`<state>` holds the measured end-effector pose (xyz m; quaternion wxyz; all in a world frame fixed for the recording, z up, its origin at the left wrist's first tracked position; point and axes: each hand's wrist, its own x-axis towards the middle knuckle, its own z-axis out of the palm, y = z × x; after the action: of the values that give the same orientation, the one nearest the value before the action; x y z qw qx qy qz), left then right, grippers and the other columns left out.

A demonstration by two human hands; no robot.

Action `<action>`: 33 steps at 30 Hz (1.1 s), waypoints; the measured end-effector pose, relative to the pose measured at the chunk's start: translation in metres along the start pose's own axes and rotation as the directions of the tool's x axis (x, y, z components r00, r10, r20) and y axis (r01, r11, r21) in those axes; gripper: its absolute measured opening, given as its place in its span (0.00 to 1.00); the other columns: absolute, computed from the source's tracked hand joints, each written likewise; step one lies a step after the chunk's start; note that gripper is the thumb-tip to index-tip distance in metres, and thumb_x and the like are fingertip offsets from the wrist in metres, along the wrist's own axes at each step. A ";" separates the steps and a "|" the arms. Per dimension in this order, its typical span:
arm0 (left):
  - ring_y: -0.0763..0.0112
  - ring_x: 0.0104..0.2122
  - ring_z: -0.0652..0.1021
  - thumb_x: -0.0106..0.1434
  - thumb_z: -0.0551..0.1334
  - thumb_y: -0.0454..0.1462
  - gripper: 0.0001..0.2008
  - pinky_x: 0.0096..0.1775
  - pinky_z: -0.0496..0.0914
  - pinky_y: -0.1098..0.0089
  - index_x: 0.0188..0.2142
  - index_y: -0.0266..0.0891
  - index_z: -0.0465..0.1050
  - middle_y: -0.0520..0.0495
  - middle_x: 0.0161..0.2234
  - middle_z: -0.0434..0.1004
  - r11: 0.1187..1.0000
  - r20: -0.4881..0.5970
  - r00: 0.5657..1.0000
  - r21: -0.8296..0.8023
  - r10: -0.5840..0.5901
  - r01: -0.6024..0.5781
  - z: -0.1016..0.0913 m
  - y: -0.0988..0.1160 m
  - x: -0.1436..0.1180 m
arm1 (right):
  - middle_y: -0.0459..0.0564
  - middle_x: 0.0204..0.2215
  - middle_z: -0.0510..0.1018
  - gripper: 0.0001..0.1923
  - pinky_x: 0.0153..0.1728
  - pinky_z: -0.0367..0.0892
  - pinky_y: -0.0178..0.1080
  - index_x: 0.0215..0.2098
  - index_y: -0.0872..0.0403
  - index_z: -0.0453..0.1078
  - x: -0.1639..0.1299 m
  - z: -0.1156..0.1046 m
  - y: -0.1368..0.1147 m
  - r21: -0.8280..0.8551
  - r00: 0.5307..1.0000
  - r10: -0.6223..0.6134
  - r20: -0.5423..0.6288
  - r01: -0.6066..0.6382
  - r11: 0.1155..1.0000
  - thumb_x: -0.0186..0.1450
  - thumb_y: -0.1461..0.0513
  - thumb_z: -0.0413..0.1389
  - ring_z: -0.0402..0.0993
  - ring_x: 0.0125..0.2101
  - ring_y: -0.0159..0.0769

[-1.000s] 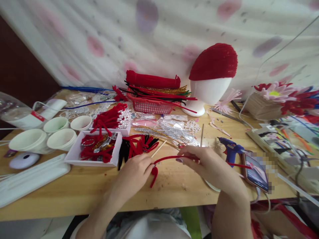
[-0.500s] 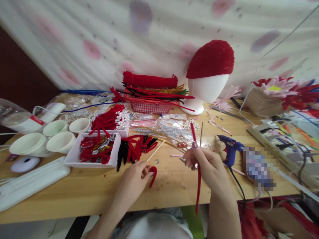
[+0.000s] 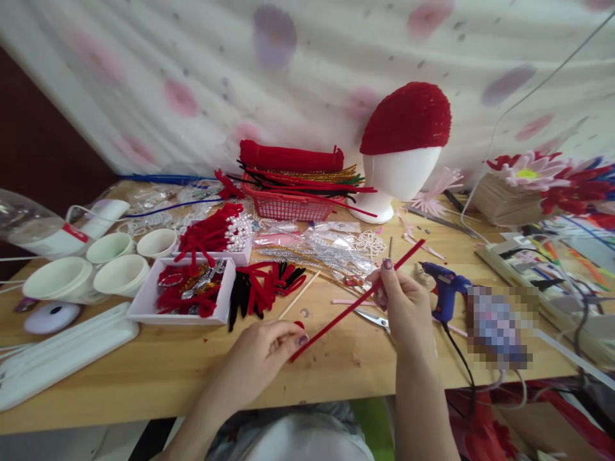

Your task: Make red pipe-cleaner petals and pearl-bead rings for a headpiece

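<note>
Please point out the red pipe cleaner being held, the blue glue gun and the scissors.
red pipe cleaner [image 3: 336,320]: head view, middle of the stem between the two hands.
blue glue gun [image 3: 444,288]: head view, on its body above the handle.
scissors [image 3: 372,316]: head view, on the bare blade left of the right hand.

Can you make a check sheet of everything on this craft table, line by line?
Surface: wooden table, crowded.
Job's things: long red pipe cleaner held slanting; small red piece in the left hand's fingers.
Clutter: red basket of pipe cleaners, white tray of red trims, paper cups, foam head with red cap, scissors.
Grippers: left hand and right hand both gripping.
Cables: black cord from blue glue gun.
Surroundings: spotted cloth behind.
</note>
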<state>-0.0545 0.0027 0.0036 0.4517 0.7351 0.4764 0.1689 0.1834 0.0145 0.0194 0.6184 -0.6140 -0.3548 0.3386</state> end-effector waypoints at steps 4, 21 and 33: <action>0.66 0.28 0.77 0.64 0.60 0.38 0.09 0.31 0.63 0.70 0.29 0.42 0.77 0.52 0.26 0.79 0.993 0.087 0.995 0.111 -0.057 0.047 -0.001 0.004 -0.001 | 0.41 0.12 0.64 0.28 0.15 0.48 0.31 0.20 0.56 0.73 0.003 0.002 0.002 0.030 0.999 0.019 -0.034 -0.018 0.999 0.54 0.40 0.66 0.54 0.14 0.25; 0.63 0.37 0.78 0.62 0.59 0.29 0.07 0.37 0.69 0.68 0.33 0.39 0.74 0.45 0.39 0.76 0.958 -0.019 0.999 0.286 -0.029 0.033 0.011 -0.011 0.024 | 0.45 0.16 0.74 0.24 0.14 0.56 0.28 0.27 0.57 0.79 -0.005 -0.019 -0.003 0.317 0.985 0.039 -0.167 0.016 0.948 0.44 0.47 0.74 0.62 0.15 0.25; 0.71 0.25 0.74 0.60 0.62 0.39 0.27 0.32 0.71 0.69 0.59 0.39 0.66 0.52 0.35 0.73 0.995 -0.269 0.961 0.049 -0.069 0.085 -0.023 -0.012 0.010 | 0.45 0.15 0.73 0.26 0.14 0.57 0.28 0.23 0.57 0.79 -0.004 -0.031 0.000 0.302 0.979 0.106 -0.173 -0.049 0.952 0.39 0.45 0.75 0.62 0.15 0.24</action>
<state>-0.0716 0.0245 0.0037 0.3673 0.6998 0.5661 0.2342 0.2081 -0.0052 0.0196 0.7201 -0.5570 -0.2160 0.3529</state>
